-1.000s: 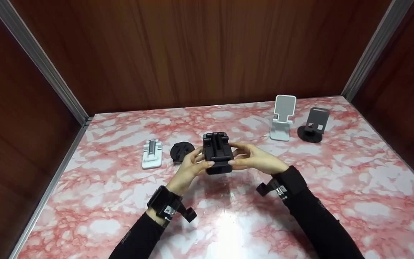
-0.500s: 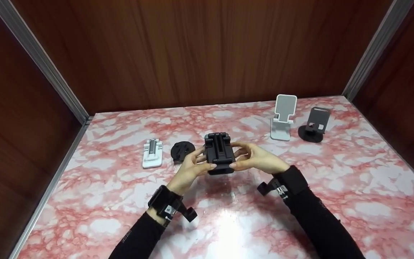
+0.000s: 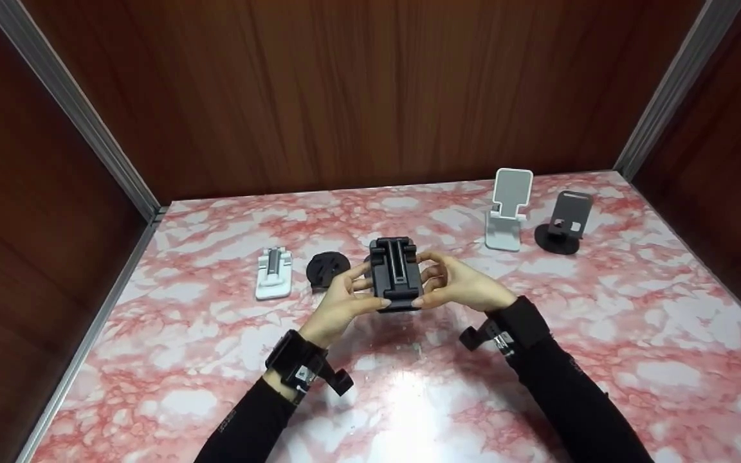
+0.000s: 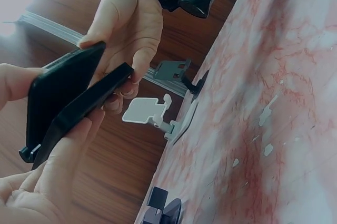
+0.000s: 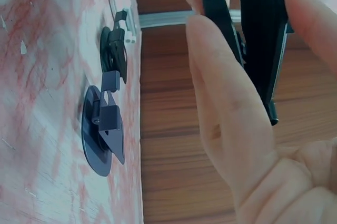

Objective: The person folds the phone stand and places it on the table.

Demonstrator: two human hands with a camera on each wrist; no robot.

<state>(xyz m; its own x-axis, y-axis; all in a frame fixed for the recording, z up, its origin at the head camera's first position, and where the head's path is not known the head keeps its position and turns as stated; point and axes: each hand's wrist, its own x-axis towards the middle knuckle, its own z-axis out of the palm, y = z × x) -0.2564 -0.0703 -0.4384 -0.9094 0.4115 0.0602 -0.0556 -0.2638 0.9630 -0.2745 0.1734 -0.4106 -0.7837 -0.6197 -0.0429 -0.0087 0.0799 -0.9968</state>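
Both hands hold a black folding phone stand above the table in the head view. My left hand grips its left side and my right hand its right side, thumbs on the near edge and fingers around the sides. In the left wrist view the stand's two black plates stand apart at a narrow angle, joined at one end. My right hand pinches the far side there. The right wrist view shows the same plates close by, with the right fingers along them.
Left of the hands lie a folded white phone stand and a folded black round-based one. A blue-grey round-based stand sits behind the held one. At the right rear, a white stand and a dark grey stand are unfolded upright.
The black phone stand has shifted slightly right and tilted, so more of its grooved face shows. Both thumbs have slid a little lower with its near edge. The other stands stay put.
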